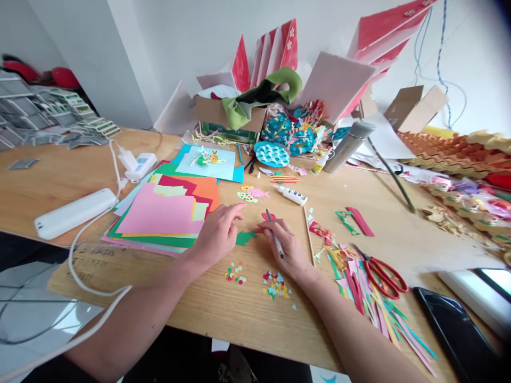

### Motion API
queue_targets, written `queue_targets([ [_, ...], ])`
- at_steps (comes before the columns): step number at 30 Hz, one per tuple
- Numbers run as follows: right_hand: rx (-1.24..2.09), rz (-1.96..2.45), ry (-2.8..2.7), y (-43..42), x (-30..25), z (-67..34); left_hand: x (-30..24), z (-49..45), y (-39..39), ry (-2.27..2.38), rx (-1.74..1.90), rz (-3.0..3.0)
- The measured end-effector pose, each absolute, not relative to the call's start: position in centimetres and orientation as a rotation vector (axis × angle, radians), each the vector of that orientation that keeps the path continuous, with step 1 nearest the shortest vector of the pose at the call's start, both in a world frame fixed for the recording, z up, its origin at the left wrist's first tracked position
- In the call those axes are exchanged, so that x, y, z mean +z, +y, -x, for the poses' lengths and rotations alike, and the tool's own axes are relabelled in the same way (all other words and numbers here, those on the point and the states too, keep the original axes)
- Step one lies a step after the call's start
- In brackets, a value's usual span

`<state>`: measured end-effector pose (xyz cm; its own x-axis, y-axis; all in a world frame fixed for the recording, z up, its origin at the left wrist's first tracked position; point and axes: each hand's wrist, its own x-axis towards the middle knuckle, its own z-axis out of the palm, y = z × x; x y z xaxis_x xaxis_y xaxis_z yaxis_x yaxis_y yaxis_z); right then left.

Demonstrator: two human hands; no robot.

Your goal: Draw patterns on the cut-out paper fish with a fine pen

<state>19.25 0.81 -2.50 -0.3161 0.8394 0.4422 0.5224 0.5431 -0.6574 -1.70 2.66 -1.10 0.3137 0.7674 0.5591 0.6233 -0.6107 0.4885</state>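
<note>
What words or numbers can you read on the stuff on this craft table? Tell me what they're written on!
I can't read any words: the print on the white glue bottle is too small and blurred, and the handwriting on the brown cardboard sheet is too blurred.

Inspection finds left forearm (131, 330) and right forearm (351, 335) bare down to the lower frame edge; left hand (217, 236) and right hand (285, 250) also bare, fingernails short. Dark fabric (43, 375), apparently clothing, lies beneath the left forearm; detail too dim to read.
</note>
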Motion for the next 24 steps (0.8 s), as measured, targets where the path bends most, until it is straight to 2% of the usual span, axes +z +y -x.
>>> queue_targets([
  [4, 0.437, 1.100, -2.018, 1.2, -3.7, -19.1, -1.6, 1.5, 2.6, 1.277, 0.931, -2.458],
  [9, 0.496, 1.125, -1.902, 0.8, -3.6, -19.3, -2.0, 0.9, 2.2, 1.244, 0.848, -2.526],
  [19, 1.045, 1.029, -1.207, 1.2, -3.4, -19.7, -2.2, 0.7, 2.0, 1.139, 0.621, -2.665],
  [24, 1.293, 1.102, -1.035, 1.4, -3.3, -19.6, -1.3, 0.2, 0.5, 1.221, 0.452, -2.774],
])
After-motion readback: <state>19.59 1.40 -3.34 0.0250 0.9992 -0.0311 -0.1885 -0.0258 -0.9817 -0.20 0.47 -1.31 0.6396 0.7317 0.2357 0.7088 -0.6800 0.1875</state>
